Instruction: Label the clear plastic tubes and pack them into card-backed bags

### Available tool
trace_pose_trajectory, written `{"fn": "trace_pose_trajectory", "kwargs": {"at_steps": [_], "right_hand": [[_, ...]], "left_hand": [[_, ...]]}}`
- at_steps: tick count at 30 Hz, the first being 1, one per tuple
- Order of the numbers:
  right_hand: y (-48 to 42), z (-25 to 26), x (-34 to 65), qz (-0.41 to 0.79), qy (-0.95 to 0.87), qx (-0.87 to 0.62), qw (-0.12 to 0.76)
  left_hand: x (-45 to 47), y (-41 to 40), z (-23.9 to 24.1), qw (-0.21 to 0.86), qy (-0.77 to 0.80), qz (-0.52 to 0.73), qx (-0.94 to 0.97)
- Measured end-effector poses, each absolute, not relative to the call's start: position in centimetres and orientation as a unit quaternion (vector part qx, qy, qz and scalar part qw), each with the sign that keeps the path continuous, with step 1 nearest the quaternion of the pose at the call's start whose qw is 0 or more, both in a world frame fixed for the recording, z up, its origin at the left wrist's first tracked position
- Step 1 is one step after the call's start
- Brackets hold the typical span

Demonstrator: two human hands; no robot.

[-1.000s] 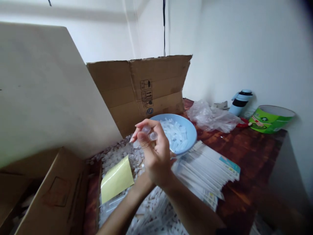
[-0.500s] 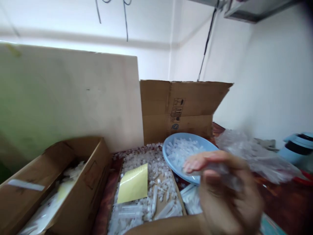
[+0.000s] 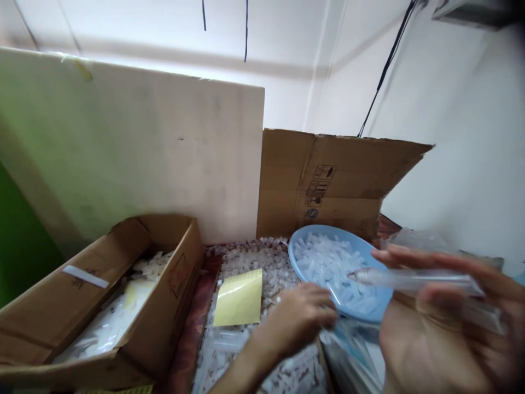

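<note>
My right hand [image 3: 455,317] is closed, thumb and fingers around a clear plastic tube [image 3: 410,279] that lies crosswise with its narrow tip to the left. Another clear piece shows in the same palm. My left hand [image 3: 309,309], blurred by motion, is lower and to the left, fingers curled downward beside the blue basin's near edge. What is under those fingers is hidden. Below it spread many small white plastic pieces [image 3: 301,372]. The light blue basin [image 3: 293,254] holds a heap of short translucent tubes [image 3: 328,257]. A yellow sticker sheet [image 3: 238,298] lies on the small pieces.
An open cardboard box [image 3: 164,312] with white and clear plastic pieces stands on the left. Behind the basin leans a cardboard sheet [image 3: 283,180], next to a pale board [image 3: 184,164]. Clear plastic bags [image 3: 353,355] lie near the basin. A dark red surface [image 3: 184,345] shows between box and pieces.
My left hand has come away from beside my right hand, down toward the small white pieces. The right hand now holds the tube in clear sight. The camera view has shifted left.
</note>
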State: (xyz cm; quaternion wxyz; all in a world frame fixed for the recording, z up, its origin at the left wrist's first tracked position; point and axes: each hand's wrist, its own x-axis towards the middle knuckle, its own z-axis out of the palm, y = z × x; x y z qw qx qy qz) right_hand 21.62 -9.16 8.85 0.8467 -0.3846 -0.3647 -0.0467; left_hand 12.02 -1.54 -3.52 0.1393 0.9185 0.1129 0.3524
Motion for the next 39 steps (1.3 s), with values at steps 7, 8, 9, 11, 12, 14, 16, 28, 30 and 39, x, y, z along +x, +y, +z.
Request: {"fn": "trace_pose_trajectory", "kwargs": {"at_steps": [7, 8, 9, 11, 12, 14, 16, 28, 30, 39], "right_hand": [[-4.2, 5.2, 22.1, 0.206, -0.342, -0.401, 0.825], [-3.6, 4.3, 21.8, 0.288, -0.332, -0.404, 0.802], [-3.1, 3.6, 21.3, 0.382, -0.321, -0.398, 0.77], [-2.3, 2.4, 20.2, 0.551, -0.307, -0.369, 0.683], [-2.1, 1.9, 19.6, 0.605, -0.309, -0.353, 0.643], [-1.8, 1.4, 18.6, 0.64, -0.329, -0.332, 0.61], [-1.6, 1.0, 18.0, 0.62, -0.349, -0.33, 0.62], [-1.3, 0.8, 18.5, 0.34, -0.542, -0.452, 0.621], [-1.0, 0.7, 18.9, 0.238, -0.569, -0.457, 0.642], [-0.3, 0.4, 20.4, 0.334, -0.337, -0.326, 0.818]], "left_hand": [[-0.8, 0.2, 1.2, 0.075, 0.308, 0.617, 0.72], [-1.4, -0.1, 1.3, 0.051, 0.298, 0.631, 0.714], [-1.7, -0.2, 1.4, 0.023, 0.275, 0.633, 0.723], [-1.9, -0.3, 1.3, -0.029, 0.221, 0.601, 0.768], [-1.9, -0.3, 1.1, -0.046, 0.197, 0.576, 0.792], [-1.8, 0.1, 0.7, -0.051, 0.16, 0.535, 0.828], [-1.6, 0.6, 0.2, -0.027, 0.15, 0.522, 0.839], [0.2, 1.8, 0.5, 0.601, 0.389, 0.449, 0.535], [-0.3, 1.7, 0.6, 0.591, 0.394, 0.461, 0.532], [-1.0, 1.2, 2.1, 0.576, 0.392, 0.296, 0.654]]}}
